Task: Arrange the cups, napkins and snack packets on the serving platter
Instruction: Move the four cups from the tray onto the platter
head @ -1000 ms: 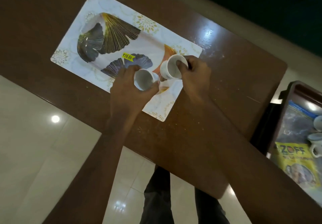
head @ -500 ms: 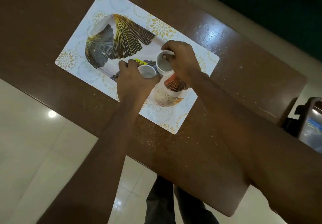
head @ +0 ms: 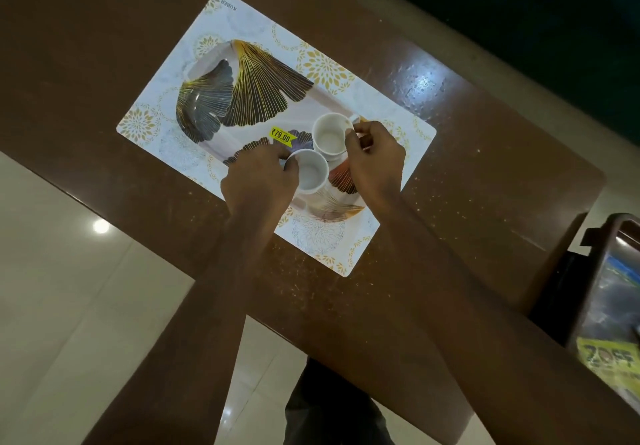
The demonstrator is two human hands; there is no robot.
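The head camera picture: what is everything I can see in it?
Cups: two, white, empty, upright on the platter's near-right part, side by side.
Platter: one, white with gold and dark leaf print, on the table.
Price sticker: one, yellow, on the platter beside the cups.
Table: one, brown, under the platter.
Side tray: one, dark, at the right edge, partly cut off.
Packet: one, yellow, in the side tray.
Floor: pale tiles, below left.
Left hand: on the nearer cup.
Right hand: on the farther cup.
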